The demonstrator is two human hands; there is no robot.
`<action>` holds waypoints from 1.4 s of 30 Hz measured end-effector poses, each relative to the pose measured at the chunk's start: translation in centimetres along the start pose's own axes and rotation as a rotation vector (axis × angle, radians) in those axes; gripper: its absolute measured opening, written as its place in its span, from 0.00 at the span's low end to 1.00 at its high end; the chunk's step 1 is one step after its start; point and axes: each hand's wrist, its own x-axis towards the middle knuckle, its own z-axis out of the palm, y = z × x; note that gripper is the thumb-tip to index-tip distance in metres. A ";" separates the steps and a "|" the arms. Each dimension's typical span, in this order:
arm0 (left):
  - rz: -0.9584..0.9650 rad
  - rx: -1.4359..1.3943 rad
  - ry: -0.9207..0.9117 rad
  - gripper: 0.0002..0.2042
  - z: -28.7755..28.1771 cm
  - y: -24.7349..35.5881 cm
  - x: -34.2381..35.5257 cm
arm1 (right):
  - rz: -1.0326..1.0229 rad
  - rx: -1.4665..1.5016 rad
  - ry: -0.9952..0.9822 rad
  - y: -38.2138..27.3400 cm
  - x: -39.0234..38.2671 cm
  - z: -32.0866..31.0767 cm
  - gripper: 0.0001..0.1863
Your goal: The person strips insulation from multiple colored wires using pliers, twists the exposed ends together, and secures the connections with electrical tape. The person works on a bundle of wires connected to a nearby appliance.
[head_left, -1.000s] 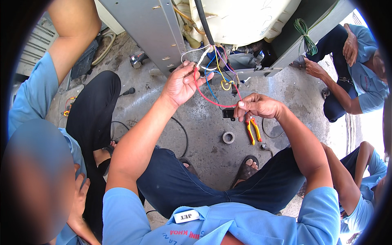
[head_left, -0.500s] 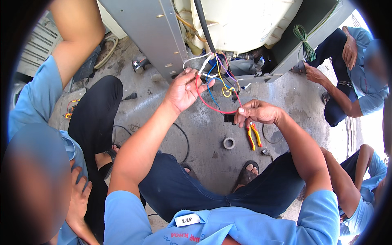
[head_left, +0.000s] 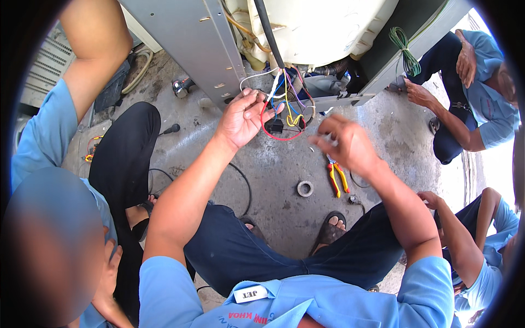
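My left hand [head_left: 240,121] pinches at the ends of thin wires between thumb and fingertips; exactly which strands it grips is partly hidden. A red wire [head_left: 284,139] loops down from beside those fingers. White, blue, yellow [head_left: 296,119] and purple wires spread with it from a thick black cable [head_left: 269,35]. Beside the loop is a small black block [head_left: 276,126]. My right hand [head_left: 347,143] hangs in the air to the right of the wires, smeared by motion, its fingers unclear. Below it on the floor lie red-and-yellow pliers [head_left: 337,177].
An opened grey machine cabinet [head_left: 188,44] with a cream tub [head_left: 322,27] stands ahead. A metal ring [head_left: 305,188] lies on the concrete. A green wire coil [head_left: 404,52] hangs at the cabinet's right edge. Co-workers crouch at left and right; one person's arm [head_left: 95,49] reaches in from the left.
My right hand has let go of the red wire and moved up and right. The red wire has sprung back into a smaller loop. My left hand stays at the wires.
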 end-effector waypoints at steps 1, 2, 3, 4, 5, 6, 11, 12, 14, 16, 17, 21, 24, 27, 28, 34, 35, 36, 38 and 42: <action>-0.004 -0.004 0.005 0.06 0.0 -0.2 0.2 | -0.063 0.201 -0.027 -2.1 -0.5 0.6 0.16; -0.006 -0.005 0.008 0.06 0.0 -0.3 0.3 | -0.129 0.402 -0.051 -4.0 -0.8 1.4 0.16; -0.009 -0.002 0.009 0.06 0.2 -0.3 0.5 | -0.119 0.287 -0.003 -5.4 -0.9 2.5 0.16; -0.013 -0.011 0.008 0.06 0.2 -0.3 0.6 | -0.107 0.175 0.044 -6.4 -0.9 4.1 0.15; -0.012 -0.016 0.008 0.06 0.2 -0.3 0.5 | -0.117 0.141 0.078 -6.4 -0.4 5.7 0.15; -0.011 -0.022 0.013 0.07 0.2 -0.1 0.4 | -0.124 0.107 0.114 -6.3 0.0 7.3 0.16; -0.026 -0.021 0.002 0.06 -0.3 0.1 0.2 | -0.110 0.470 -0.084 -6.4 1.7 4.9 0.19; -0.021 -0.010 0.026 0.06 0.0 -0.2 0.2 | -0.082 0.553 -0.035 -6.0 1.6 3.8 0.13; -0.018 0.050 0.151 0.07 0.8 0.0 -0.1 | 0.045 0.892 0.005 -5.1 0.9 2.3 0.07; -0.005 0.022 0.118 0.07 0.7 0.0 -0.2 | 0.100 1.065 0.147 -4.9 0.9 0.3 0.10; -0.002 0.007 0.101 0.07 0.6 -0.1 -0.1 | 0.132 1.150 0.221 -4.9 0.9 -0.5 0.12; -0.014 -0.012 0.039 0.06 0.7 0.0 0.0 | 0.196 1.070 0.231 -4.2 0.7 -1.9 0.11; -0.012 -0.008 0.038 0.06 0.8 0.1 0.0 | 0.167 1.050 0.229 -3.6 0.6 -1.2 0.11; -0.011 -0.012 0.038 0.06 0.9 0.0 -0.1 | 0.153 1.024 0.237 -3.8 0.4 -0.9 0.12; -0.008 -0.014 0.040 0.06 0.8 0.1 -0.1 | 0.145 1.025 0.246 -3.8 0.3 -0.8 0.12; -0.015 -0.033 0.057 0.06 0.4 -0.1 0.3 | -0.271 0.201 0.313 -7.9 -2.2 -0.1 0.12; -0.021 -0.039 0.061 0.06 0.4 -0.1 0.4 | -0.297 0.197 0.116 -8.8 -3.0 0.7 0.14; -0.017 -0.047 0.046 0.07 0.3 -0.1 0.5 | -0.121 0.308 -0.237 -9.2 -3.2 2.8 0.17; -0.020 -0.034 0.054 0.07 0.2 -0.2 0.5 | 0.199 0.171 -0.411 -5.9 -2.8 9.5 0.24; -0.026 -0.037 0.033 0.06 0.0 -0.2 0.4 | 0.221 0.277 -0.378 -1.5 -0.3 15.0 0.23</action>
